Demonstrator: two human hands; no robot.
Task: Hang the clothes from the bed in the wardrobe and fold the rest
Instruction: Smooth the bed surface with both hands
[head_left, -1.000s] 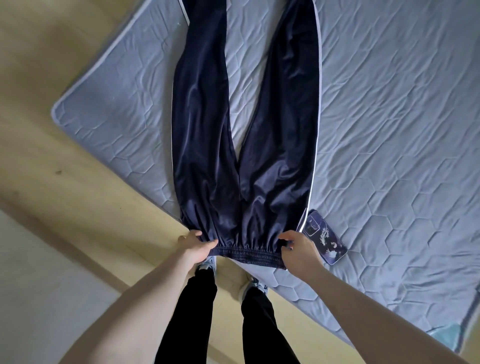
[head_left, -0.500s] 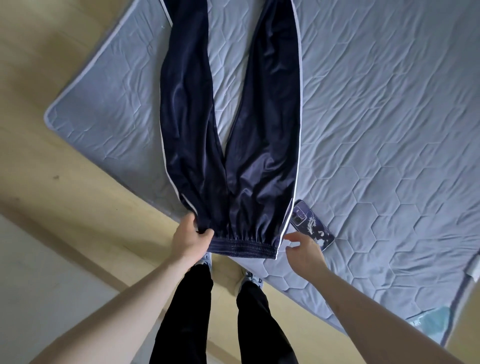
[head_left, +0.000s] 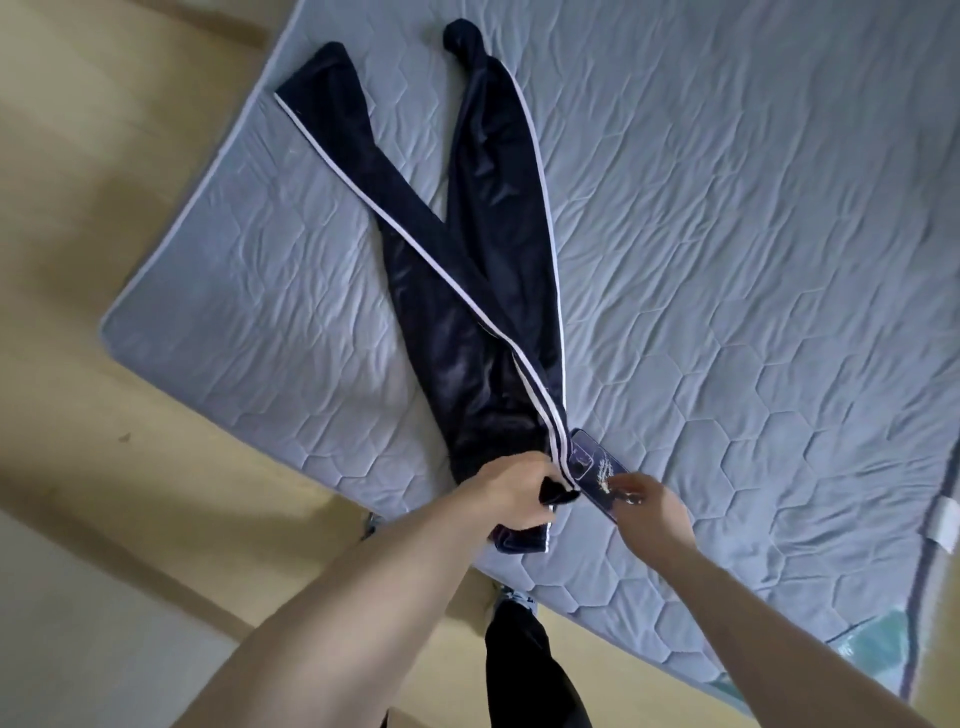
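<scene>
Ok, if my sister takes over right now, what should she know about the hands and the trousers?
Left hand grips the waistband of the dark track trousers.
Right hand is on the phone beside the waistband; whether it grips it is unclear.
The trousers lie on the mattress, one side folded over at the waist, legs apart further up.
Left: bring the legs together, finish folding. No wardrobe is in view.

I see soft, even daylight with faint shadows and mild sheen on the dark trousers (head_left: 467, 332). Wide-angle bending curves the edges; my hands look slightly motion-blurred.
</scene>
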